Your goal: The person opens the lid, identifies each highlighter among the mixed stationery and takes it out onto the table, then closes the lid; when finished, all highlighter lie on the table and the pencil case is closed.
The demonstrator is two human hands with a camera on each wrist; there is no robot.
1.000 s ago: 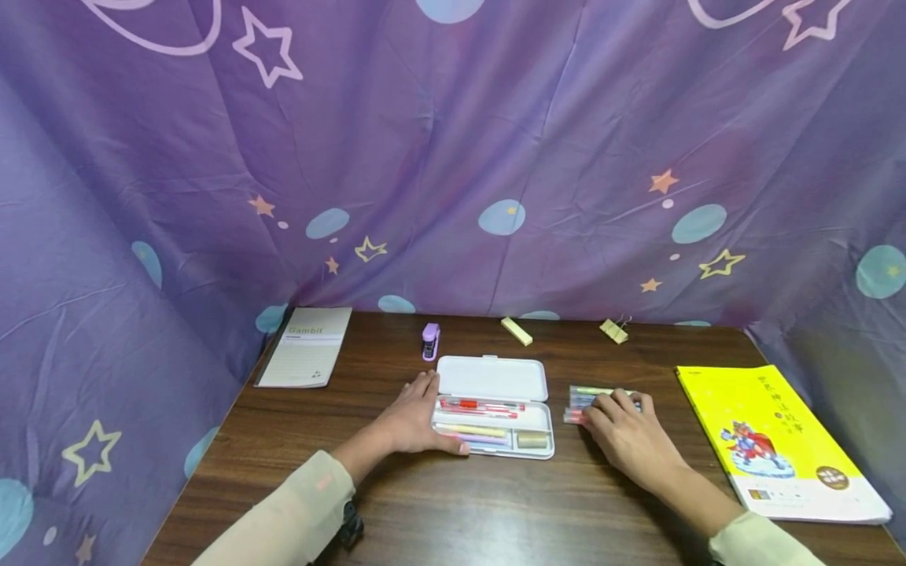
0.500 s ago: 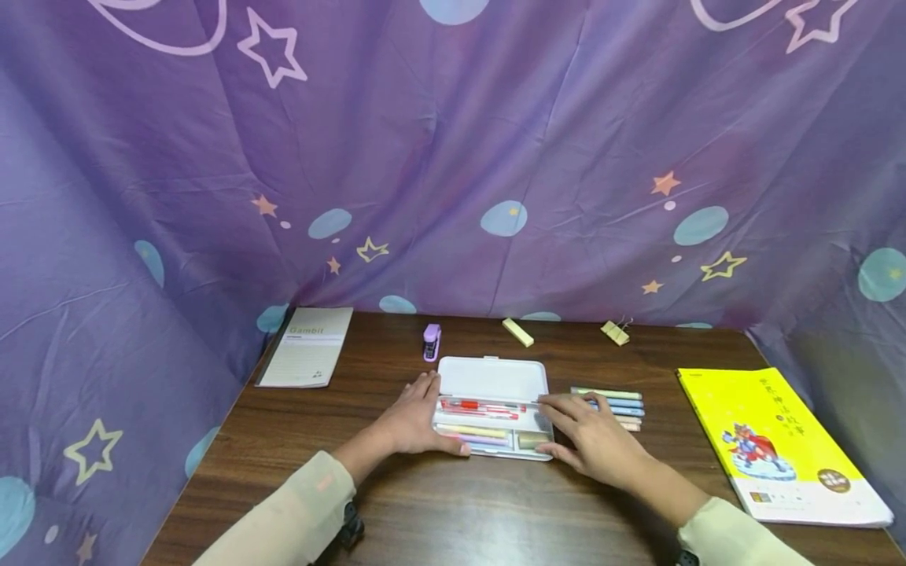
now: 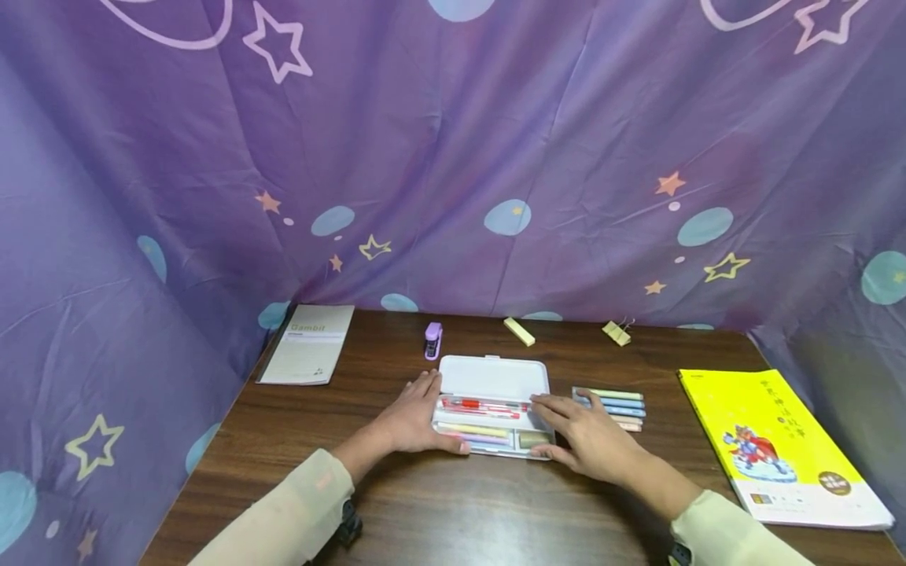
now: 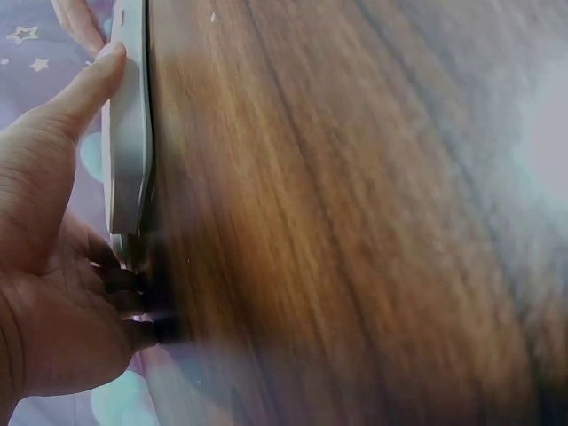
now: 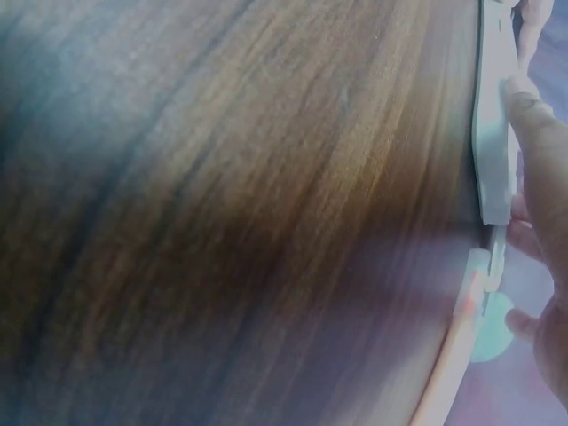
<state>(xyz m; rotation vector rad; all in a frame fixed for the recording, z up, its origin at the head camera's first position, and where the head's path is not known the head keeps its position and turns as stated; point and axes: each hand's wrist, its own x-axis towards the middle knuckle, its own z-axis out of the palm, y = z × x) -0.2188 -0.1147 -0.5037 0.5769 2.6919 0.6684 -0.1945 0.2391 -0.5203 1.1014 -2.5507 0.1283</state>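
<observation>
Left hand (image 3: 405,417) and right hand (image 3: 591,442): grips clamped on opposite ends of open white pencil case (image 3: 493,377). Red pens (image 3: 470,404) inside; pastel markers (image 3: 623,404) just right, on worktop (image 3: 460,503).

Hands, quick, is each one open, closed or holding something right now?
Left hand: holding the left end of the white pencil case.
Right hand: holding its right end, thumb at the front edge.

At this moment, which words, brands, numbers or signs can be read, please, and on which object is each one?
"Gambit": on the pale notebook; its other print is too small to read.
Yellow book: vertical writing, too blurred to read; marks on its brown badge, too small.
White case: no readable text.
</observation>
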